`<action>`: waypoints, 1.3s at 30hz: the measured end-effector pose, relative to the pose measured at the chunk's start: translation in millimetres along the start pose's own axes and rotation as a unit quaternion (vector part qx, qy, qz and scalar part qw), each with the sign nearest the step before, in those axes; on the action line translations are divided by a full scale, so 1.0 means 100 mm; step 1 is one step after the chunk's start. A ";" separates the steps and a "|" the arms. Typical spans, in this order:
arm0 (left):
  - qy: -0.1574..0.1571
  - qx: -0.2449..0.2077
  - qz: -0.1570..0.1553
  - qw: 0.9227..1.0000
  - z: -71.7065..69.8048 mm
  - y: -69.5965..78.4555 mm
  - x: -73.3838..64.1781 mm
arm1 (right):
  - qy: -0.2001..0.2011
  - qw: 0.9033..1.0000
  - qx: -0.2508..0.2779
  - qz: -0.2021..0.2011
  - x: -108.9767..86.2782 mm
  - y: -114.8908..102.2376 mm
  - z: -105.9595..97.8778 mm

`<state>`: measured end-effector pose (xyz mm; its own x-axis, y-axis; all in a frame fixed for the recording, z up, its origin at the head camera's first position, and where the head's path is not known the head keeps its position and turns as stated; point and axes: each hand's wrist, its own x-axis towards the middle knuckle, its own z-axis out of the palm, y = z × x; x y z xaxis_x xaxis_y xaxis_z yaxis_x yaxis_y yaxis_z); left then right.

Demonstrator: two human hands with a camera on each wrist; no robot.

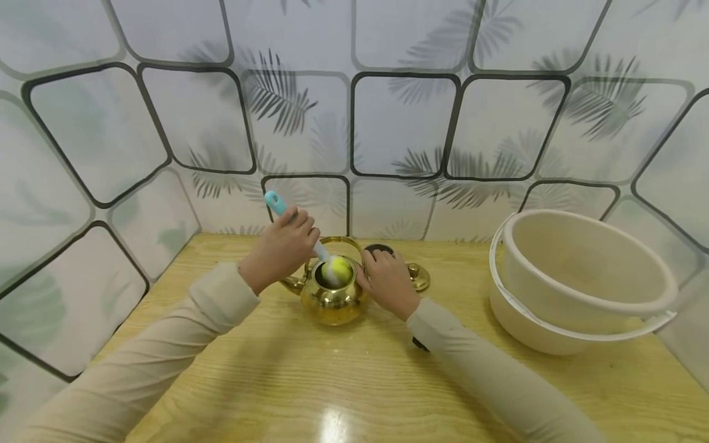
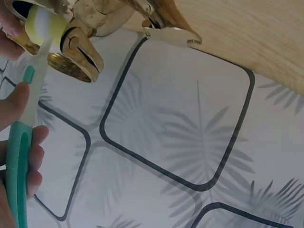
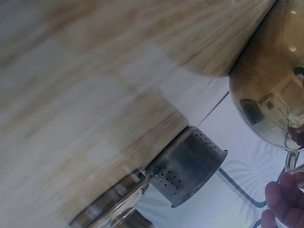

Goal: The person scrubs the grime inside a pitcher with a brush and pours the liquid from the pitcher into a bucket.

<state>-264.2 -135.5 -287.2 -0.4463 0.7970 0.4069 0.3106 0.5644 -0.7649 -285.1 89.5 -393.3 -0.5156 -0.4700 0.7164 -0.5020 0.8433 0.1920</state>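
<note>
A brass teapot (image 1: 335, 307) stands on the table with its lid off and its spout toward the left. My left hand (image 1: 285, 246) grips the turquoise and white handle (image 2: 18, 166) of a sponge brush. The brush slants down, and its yellow and white sponge head (image 1: 336, 271) sits in the teapot's open mouth. On the teapot's right side, my right hand (image 1: 390, 280) holds it near the rim and the foot of its raised handle (image 1: 343, 240). In the right wrist view, the curled fingers (image 3: 285, 199) show beside that handle's foot.
Right of the teapot lie its brass lid (image 1: 418, 277) and a perforated metal strainer (image 3: 187, 164), close together. A large cream basin (image 1: 587, 301) with a white bail handle stands at the right. The patterned wall (image 1: 404, 129) rises directly behind the table (image 1: 343, 381).
</note>
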 end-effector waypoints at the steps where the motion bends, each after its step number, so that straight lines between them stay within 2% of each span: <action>1: 0.002 0.005 -0.002 1.000 0.00 0.01 0.00 | 0.002 1.000 -0.001 0.000 0.00 0.00 0.00; 7: 0.031 0.005 -0.008 0.999 0.02 0.04 -0.03 | 0.003 1.000 -0.004 -0.005 0.00 0.00 -0.01; 14: 0.076 -0.036 -0.015 0.996 0.06 0.06 -0.06 | 0.005 1.000 -0.003 -0.004 0.00 0.00 -0.01; 22: 0.088 -0.079 0.013 0.993 0.08 -0.01 -0.11 | 0.006 1.000 -0.002 -0.004 0.00 0.01 0.00; 26: 0.073 -0.103 0.040 0.991 0.06 -0.07 -0.09 | 0.001 1.000 0.000 -0.004 0.00 0.01 -0.01; 30: 0.027 -0.110 0.072 0.991 -0.02 -0.13 -0.01 | -0.003 1.000 0.000 -0.006 0.00 0.02 -0.02; 33: -0.007 -0.098 0.100 0.990 -0.06 -0.17 0.06 | -0.002 1.000 -0.004 -0.007 0.00 0.02 -0.02; 39: -0.024 -0.079 0.152 0.985 -0.08 -0.23 0.18 | 0.009 1.000 -0.006 -0.009 0.00 0.02 0.01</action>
<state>-272.3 -132.2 -258.2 -0.3511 0.9252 0.1442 0.5602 0.3310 -0.7593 -286.9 91.3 -393.1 -0.4945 -0.4804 0.7243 -0.5021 0.8382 0.2131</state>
